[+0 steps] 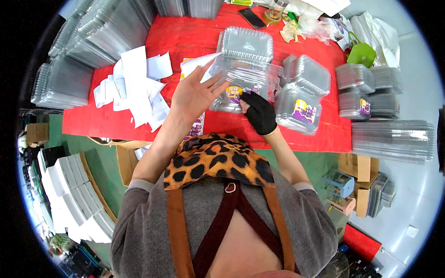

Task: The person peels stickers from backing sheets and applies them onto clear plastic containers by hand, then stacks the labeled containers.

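I have the clear clamshell container [273,76] near the middle of the red bench [92,120], with a purple-and-yellow label [234,93] on its near part. My left hand [198,90] has a released grip, palm turned up and fingers spread, the tips just beside that label. My right hand [258,112], in a black fingerless glove, has its fingers bent at the label's right side; I cannot tell whether its grip is pinching anything.

Just beyond I see a stack of clear boxes [246,42]. To the right are more clear boxes [309,72], and nearer, a labelled box [289,104] carrying the same kind of purple-and-yellow print. At the right edge I get smaller stacked boxes [354,76], one of them labelled, and nearer still a row of clear trays [393,139]. Tall container stacks [104,34] fill the far left.

Loose white papers [139,88] lie left of my left hand, and the left forearm partly blocks my view of a printed sheet [197,126]. A phone [252,17] and a tape roll [272,17] sit on the far side.
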`<state>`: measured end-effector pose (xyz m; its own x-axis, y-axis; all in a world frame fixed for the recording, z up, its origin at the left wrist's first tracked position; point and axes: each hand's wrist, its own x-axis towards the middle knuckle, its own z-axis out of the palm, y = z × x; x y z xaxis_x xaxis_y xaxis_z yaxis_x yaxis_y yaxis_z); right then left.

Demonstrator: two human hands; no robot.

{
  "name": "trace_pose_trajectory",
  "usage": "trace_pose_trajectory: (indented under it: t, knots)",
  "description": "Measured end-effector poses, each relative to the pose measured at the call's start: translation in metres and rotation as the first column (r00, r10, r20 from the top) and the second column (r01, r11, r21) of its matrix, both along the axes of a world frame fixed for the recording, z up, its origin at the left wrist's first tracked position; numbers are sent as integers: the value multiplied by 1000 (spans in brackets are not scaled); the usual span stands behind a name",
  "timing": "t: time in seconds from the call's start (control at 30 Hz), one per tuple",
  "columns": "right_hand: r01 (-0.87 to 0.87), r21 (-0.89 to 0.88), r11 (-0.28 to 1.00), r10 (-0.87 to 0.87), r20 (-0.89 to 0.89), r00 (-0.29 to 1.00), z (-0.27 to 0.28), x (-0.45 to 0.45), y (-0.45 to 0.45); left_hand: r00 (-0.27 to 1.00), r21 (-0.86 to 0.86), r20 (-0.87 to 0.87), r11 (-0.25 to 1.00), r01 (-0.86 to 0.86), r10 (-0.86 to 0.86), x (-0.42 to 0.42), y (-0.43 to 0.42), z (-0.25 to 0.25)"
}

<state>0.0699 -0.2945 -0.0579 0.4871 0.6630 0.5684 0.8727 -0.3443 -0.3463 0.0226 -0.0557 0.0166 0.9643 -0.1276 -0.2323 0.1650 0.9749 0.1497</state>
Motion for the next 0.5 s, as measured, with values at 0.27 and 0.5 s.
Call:
trace_pose_trajectory:
  t: [0.27, 0.5]
  knots:
    - [6, 20, 1000, -9, 151, 989, -4, 17, 5, 1000, -41, 8, 999, 24, -24, 0, 0, -2]
    - [27, -135, 990, -52, -184, 982, -14, 19, 11, 999, -67, -30, 998, 15, -17, -1, -1, 2]
